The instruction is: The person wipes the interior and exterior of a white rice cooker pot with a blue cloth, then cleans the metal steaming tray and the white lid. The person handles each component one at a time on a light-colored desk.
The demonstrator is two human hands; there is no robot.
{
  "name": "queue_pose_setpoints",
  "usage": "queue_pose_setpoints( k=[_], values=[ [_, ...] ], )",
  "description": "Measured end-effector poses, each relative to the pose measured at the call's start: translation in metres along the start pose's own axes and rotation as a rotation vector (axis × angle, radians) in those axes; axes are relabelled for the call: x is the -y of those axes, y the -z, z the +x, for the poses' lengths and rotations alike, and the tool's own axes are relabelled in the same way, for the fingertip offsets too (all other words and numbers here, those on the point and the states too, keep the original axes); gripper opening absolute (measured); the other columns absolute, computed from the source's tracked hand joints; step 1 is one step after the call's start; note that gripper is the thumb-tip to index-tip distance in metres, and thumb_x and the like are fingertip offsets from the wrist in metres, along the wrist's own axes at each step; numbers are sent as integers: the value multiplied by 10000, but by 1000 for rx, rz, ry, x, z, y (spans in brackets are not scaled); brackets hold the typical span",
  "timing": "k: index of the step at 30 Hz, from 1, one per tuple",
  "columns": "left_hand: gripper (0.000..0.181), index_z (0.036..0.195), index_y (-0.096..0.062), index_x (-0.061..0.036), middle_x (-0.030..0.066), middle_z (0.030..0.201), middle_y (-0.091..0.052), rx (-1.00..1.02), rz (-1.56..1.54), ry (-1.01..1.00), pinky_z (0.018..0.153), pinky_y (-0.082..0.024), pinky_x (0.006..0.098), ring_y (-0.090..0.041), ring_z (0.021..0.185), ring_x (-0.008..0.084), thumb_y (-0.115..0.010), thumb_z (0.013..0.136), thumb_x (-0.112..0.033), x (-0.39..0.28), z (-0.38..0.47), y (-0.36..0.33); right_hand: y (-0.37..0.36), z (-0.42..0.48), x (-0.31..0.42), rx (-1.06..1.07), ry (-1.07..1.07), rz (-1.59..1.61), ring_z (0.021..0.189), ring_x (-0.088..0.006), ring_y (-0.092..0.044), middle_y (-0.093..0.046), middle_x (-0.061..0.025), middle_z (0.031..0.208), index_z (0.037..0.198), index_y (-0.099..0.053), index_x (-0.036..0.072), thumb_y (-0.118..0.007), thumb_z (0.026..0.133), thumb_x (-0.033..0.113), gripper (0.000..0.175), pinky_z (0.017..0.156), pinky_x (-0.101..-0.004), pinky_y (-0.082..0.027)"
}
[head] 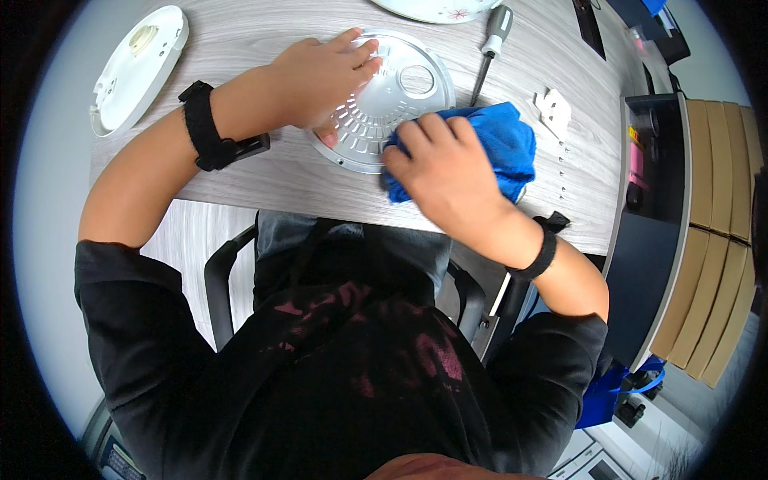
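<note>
A round, silver-grey vented plate (384,108) lies on the desk, with rings of slots and a round hole. My left hand (327,78) holds its left side, fingers spread over the top and thumb near the rim. Bunched under my right hand (447,168) is a blue cloth (504,141), gripped against the plate's lower right edge. The cloth hides that part of the rim. Just beyond it, a screwdriver (495,42) with a grey and white handle points towards me. Several small screws (561,159) stand in a row to the right, below a small white part (553,113).
A white plastic cover (141,69) rests at the desk's far left. At the top, a white flower-patterned vessel (441,7) is partly cut off. A dark shelf unit (651,240) and upright cardboard boxes (711,168) border the right side. Chair armrests (221,288) flank me.
</note>
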State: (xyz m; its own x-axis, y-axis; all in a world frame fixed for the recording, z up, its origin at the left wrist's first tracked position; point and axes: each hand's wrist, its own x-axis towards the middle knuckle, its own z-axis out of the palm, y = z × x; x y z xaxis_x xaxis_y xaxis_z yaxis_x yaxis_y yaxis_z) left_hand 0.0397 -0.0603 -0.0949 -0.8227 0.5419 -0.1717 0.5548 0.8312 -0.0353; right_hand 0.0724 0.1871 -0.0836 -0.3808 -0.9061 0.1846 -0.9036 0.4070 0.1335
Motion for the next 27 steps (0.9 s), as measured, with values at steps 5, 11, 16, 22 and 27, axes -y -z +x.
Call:
queue_pose_setpoints(
  k=[5, 11, 16, 22, 27],
  values=[
    [1234, 1560, -421, -48, 138, 1687, -333, 9, -68, -7, 1203, -391, 462, -221, 1591, 317, -960, 496, -366, 4, -1, -5, 0, -7, -39, -18, -68, 25, 1001, -242, -576, -607, -44, 975, 948, -748, 149, -640, 823, 130, 166, 818, -366, -429],
    [1298, 1592, -395, -66, 138, 1672, -368, -40, 19, -49, 1284, -231, 486, -222, 1593, 307, -982, 523, -511, 11, -1, -5, -1, -3, -30, -12, -76, -36, 980, -236, -573, -602, -43, 964, 907, -725, 142, -645, 824, 142, 115, 800, -369, -420],
    [1261, 1588, -353, 12, 187, 1692, -302, 101, 67, -57, 1289, -176, 526, -199, 1596, 337, -951, 571, -434, 4, -1, 15, -2, 2, -2, -25, -52, -29, 951, -230, -560, -577, -39, 929, 874, -682, 128, -641, 820, 183, 87, 792, -372, -409],
    [1293, 1562, -336, 106, 273, 1667, -303, 33, 64, -52, 1260, -220, 540, -227, 1586, 362, -908, 625, -577, -12, -5, 5, 5, 9, 27, 58, -44, 27, 979, -241, -557, -583, -58, 997, 1018, -692, 110, -637, 819, 148, 209, 813, -360, -411],
    [1285, 1559, -320, 110, 267, 1696, -226, 38, -65, -12, 1203, -344, 531, -214, 1586, 383, -893, 601, -527, -19, -9, -1, 6, 3, 12, 40, -33, 51, 974, -232, -556, -580, -43, 952, 884, -690, 114, -643, 813, 175, 105, 811, -375, -411]
  ],
)
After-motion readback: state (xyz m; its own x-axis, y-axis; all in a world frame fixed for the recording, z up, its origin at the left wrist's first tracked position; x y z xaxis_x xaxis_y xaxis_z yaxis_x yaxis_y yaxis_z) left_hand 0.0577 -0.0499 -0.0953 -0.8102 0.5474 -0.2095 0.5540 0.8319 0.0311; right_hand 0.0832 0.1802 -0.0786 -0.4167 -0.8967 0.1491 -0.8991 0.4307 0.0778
